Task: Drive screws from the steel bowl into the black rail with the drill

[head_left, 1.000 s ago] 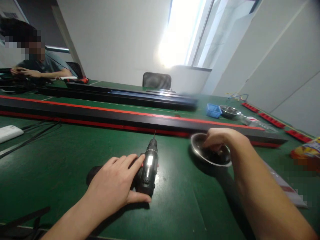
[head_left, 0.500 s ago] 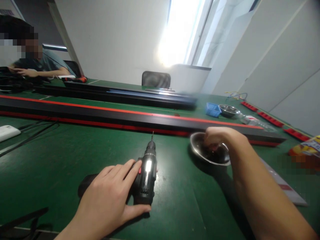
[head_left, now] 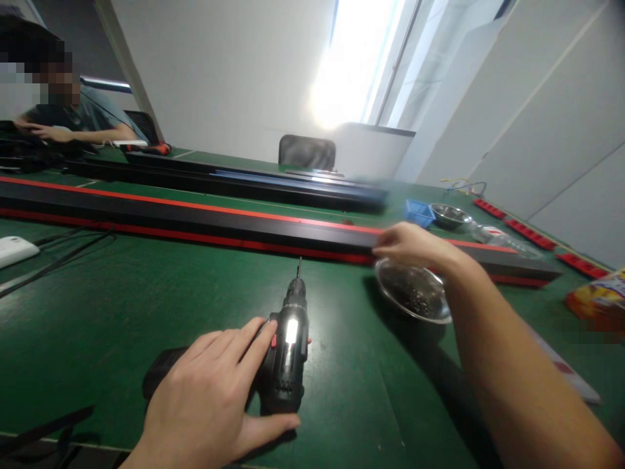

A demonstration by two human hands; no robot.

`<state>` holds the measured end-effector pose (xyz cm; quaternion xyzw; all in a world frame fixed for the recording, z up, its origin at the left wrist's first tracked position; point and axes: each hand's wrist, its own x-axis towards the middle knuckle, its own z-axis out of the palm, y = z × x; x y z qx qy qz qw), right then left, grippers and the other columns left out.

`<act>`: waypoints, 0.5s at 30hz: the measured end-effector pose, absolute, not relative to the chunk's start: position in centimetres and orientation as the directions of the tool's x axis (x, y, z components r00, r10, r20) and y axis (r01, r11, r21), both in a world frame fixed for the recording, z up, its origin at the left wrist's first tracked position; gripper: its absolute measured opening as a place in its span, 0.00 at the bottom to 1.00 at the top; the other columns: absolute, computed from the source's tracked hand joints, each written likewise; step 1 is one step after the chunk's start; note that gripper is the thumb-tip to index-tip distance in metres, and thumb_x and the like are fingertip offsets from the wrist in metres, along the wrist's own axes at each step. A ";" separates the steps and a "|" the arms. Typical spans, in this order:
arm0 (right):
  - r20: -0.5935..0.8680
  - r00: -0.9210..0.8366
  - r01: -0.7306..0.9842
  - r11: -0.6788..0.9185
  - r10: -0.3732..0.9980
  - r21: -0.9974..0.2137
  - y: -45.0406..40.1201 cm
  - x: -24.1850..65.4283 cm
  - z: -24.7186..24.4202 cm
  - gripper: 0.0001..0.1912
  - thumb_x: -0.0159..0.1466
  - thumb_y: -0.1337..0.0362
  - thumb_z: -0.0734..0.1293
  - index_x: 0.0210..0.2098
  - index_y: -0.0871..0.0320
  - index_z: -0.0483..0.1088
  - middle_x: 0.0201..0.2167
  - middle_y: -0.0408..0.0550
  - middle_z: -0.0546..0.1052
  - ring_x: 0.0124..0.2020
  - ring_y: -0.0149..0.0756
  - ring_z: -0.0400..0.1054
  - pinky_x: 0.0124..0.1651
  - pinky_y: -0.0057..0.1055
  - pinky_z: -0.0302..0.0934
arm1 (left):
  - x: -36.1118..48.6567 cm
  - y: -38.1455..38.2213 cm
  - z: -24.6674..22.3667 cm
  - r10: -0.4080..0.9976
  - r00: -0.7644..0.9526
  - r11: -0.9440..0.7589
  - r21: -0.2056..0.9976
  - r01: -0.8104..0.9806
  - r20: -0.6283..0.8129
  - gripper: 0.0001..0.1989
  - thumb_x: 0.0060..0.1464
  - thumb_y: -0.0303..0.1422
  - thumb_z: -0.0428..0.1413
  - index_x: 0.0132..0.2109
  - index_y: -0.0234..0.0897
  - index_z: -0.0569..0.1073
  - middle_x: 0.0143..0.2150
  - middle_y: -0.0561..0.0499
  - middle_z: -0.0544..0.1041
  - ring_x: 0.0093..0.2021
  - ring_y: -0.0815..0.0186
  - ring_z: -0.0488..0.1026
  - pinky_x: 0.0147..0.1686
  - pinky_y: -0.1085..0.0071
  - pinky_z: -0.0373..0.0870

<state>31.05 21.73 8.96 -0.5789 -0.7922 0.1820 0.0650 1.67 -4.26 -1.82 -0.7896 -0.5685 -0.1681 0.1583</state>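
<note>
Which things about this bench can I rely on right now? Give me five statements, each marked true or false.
1. The left hand is on the black power drill. True.
2. The drill's bit points toward the long black bar with red edges. True.
3. The right hand is on the drill too. False: it is by the far rim of the near steel bowl; whether it touches the rim cannot be told.
4. The near steel bowl has nothing in it. False: small dark pieces lie inside.
5. The blue basket is beyond the bar. True.
</note>
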 end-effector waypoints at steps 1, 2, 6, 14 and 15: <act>0.001 -0.359 0.841 0.323 0.933 -0.435 21.5 29.9 8.7 0.05 0.62 0.64 0.72 0.34 0.60 0.80 0.30 0.51 0.81 0.28 0.35 0.73 0.31 0.28 0.62 | 1.7 -4.3 -1.8 0.842 0.301 -0.307 -0.061 0.950 0.448 0.47 0.45 0.62 0.63 0.64 0.35 0.69 0.61 0.41 0.76 0.53 0.46 0.76 0.52 0.51 0.68; 0.094 -0.393 0.774 0.384 0.915 -0.503 21.2 28.7 8.3 0.07 0.64 0.63 0.71 0.35 0.60 0.80 0.31 0.51 0.81 0.29 0.35 0.73 0.31 0.28 0.63 | 1.7 -4.3 -1.8 0.840 0.305 -0.311 -0.062 0.948 0.449 0.47 0.45 0.62 0.63 0.64 0.35 0.69 0.61 0.41 0.76 0.53 0.47 0.76 0.52 0.52 0.68; 0.212 -0.471 0.526 0.466 0.856 -0.711 20.2 23.9 4.6 0.11 0.67 0.61 0.68 0.37 0.62 0.79 0.31 0.51 0.81 0.26 0.34 0.73 0.30 0.28 0.65 | 1.7 -4.2 -1.8 0.835 0.315 -0.321 -0.064 0.945 0.452 0.47 0.46 0.62 0.63 0.64 0.34 0.70 0.61 0.42 0.76 0.53 0.47 0.76 0.52 0.52 0.69; 0.117 -0.276 0.458 0.237 0.954 -0.857 19.4 20.2 -2.0 0.12 0.69 0.62 0.67 0.39 0.63 0.80 0.31 0.51 0.82 0.22 0.30 0.71 0.25 0.26 0.62 | 1.5 -4.3 -2.1 0.829 0.308 -0.321 -0.055 0.946 0.466 0.46 0.47 0.62 0.61 0.63 0.35 0.70 0.62 0.42 0.76 0.54 0.47 0.76 0.52 0.52 0.69; 0.110 -0.267 0.453 0.225 0.957 -0.863 19.3 20.1 -2.2 0.12 0.69 0.63 0.67 0.39 0.63 0.80 0.31 0.51 0.82 0.21 0.29 0.70 0.25 0.26 0.61 | 1.5 -4.3 -2.1 0.829 0.307 -0.320 -0.054 0.946 0.468 0.46 0.47 0.62 0.61 0.63 0.36 0.70 0.62 0.42 0.76 0.54 0.47 0.76 0.52 0.52 0.69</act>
